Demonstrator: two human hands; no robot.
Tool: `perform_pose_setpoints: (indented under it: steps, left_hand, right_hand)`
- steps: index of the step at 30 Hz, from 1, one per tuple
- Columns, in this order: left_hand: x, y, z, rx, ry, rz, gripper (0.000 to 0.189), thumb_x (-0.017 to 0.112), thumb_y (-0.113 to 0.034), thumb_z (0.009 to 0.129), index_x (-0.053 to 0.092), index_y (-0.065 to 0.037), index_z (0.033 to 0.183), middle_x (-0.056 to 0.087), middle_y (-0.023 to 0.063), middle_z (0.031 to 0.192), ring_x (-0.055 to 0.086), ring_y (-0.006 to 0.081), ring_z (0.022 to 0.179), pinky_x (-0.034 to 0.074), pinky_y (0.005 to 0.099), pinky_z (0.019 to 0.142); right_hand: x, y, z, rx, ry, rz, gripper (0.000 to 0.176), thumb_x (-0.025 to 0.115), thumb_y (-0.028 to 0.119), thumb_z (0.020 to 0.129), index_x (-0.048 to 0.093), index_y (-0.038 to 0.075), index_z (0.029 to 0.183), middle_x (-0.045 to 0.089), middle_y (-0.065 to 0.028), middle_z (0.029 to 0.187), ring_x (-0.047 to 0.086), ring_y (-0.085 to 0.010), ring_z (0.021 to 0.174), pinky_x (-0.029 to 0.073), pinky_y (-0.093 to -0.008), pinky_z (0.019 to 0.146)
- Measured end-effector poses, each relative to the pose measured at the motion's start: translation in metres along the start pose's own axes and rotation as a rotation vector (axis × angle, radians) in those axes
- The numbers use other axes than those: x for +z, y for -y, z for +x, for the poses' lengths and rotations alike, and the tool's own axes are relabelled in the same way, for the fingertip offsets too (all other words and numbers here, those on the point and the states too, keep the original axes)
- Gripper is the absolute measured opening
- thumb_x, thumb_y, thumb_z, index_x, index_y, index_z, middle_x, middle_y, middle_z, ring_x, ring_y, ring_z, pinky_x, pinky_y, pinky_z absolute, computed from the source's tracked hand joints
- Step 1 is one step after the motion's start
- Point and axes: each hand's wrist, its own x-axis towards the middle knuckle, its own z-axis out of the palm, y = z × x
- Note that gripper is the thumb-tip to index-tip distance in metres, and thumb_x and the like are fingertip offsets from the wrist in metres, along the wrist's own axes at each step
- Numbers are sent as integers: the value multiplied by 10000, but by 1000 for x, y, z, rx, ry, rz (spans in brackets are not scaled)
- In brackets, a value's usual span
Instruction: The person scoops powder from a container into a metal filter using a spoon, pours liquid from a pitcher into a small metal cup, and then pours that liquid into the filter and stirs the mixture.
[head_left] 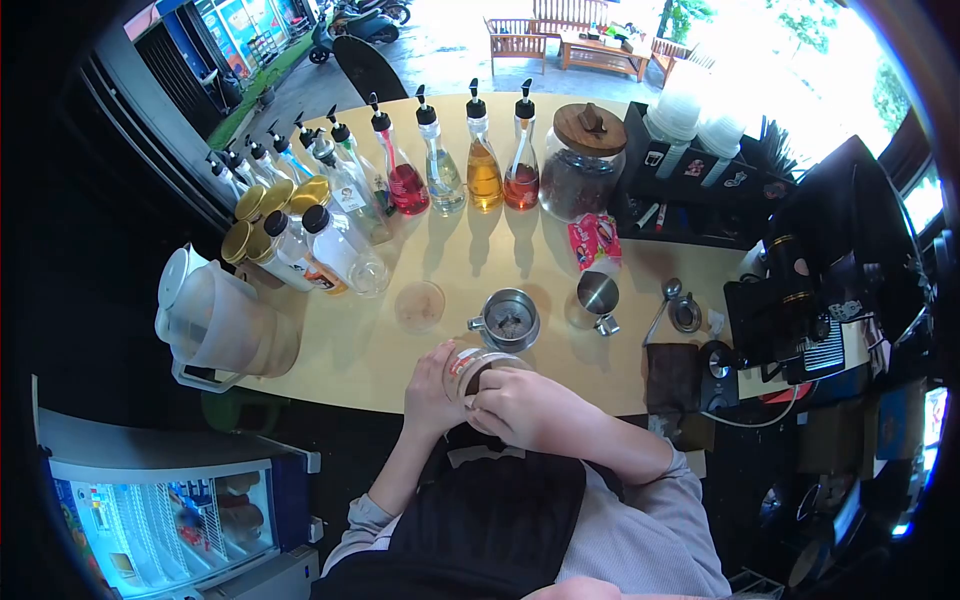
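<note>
My left hand (432,392) is wrapped round the side of a clear jar (462,368) with a red and white label, held at the table's front edge. Over the jar's mouth is my right hand (507,405), its fingers closed and partly inside; what they pinch is hidden. Just beyond the jar stands a metal cup (511,318) with a handle on its left and something dark inside. A round, pale lid (419,306) lies to the left of that cup. To its right is a metal pitcher (597,294).
Pump bottles (483,175) line the back, beside a wooden-lidded jar (583,170) and a pink packet (595,243). Gold-lidded jars (262,250) and a plastic jug (215,320) stand left. At right are a spoon (660,308), dark cloth (672,378) and coffee machine (800,285).
</note>
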Motion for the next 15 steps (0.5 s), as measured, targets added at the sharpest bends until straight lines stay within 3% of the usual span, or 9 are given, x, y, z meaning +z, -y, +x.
perform_pose_setpoints:
  steps: [1, 3, 7, 10, 13, 15]
  left_hand:
    - [-2, -2, 1, -85, 8, -84, 779, 783, -389, 621, 457, -8, 1216, 567, 159, 1129, 571, 342, 1023, 495, 407, 863]
    - [-4, -4, 1, -98, 8, -88, 793, 790, -395, 611, 456, -10, 1218, 564, 154, 1124, 574, 338, 1017, 497, 404, 858]
    - [-7, -9, 3, -145, 24, -95, 838, 814, -400, 576, 452, -18, 1228, 558, 141, 1123, 581, 317, 1007, 501, 395, 850]
    - [-4, -3, 0, -161, 33, -109, 855, 827, -400, 558, 459, -25, 1232, 556, 129, 1133, 584, 297, 1010, 500, 388, 855]
    - [-7, -5, 2, -142, 36, -103, 841, 835, -391, 557, 473, -30, 1225, 560, 120, 1133, 585, 286, 1014, 501, 381, 860]
    - [-5, -4, 2, -158, 35, -113, 832, 837, -391, 556, 481, -34, 1219, 563, 116, 1130, 585, 281, 1016, 500, 378, 861]
  right_hand:
    - [-2, 0, -1, 0, 1, 0, 157, 581, 126, 837, 622, -8, 765, 596, -131, 759, 603, -295, 707, 494, -371, 645]
    - [-11, 4, -4, -19, -195, 120, 190, 603, 155, 857, 611, -15, 770, 551, -126, 709, 564, -302, 654, 465, -375, 597]
    - [-29, 12, -8, 28, -307, 155, 122, 625, 106, 837, 622, -9, 795, 561, -129, 694, 577, -276, 627, 466, -344, 581]
    - [-30, 5, -13, 108, -388, 331, 115, 593, 67, 854, 604, -36, 805, 590, -123, 680, 604, -214, 589, 462, -314, 544]
    - [-20, -11, -18, 218, -486, 589, 138, 549, 81, 899, 613, -42, 893, 609, -70, 675, 573, -78, 590, 445, -244, 525]
    - [-17, -19, -18, 274, -541, 741, 168, 520, 85, 915, 610, -47, 864, 614, -68, 682, 573, -86, 597, 451, -235, 543]
